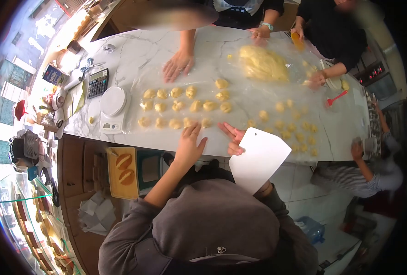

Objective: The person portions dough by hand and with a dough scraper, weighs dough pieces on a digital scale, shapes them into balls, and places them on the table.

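Note:
My left hand [190, 145] reaches over the table's near edge with its fingers stretched out, the tips at a small dough ball [188, 122] in the nearest row. In my right hand [233, 139] is a white dough scraper [260, 158], tilted toward me, while some fingers extend toward the table. Another dough ball [206, 123] lies between my hands. Behind it stand rows of similar yellow balls on clear plastic sheeting [134, 98]. More small dough pieces [286, 134] are scattered to the right of my right hand.
A large dough mass [263, 64] lies at the back. Two co-workers' hands [178, 66] are across the marble table [222, 34]. A kitchen scale [113, 101], calculator [98, 83] and red spatula [336, 98] sit on it. Below, a tray [114, 183] holds two breads.

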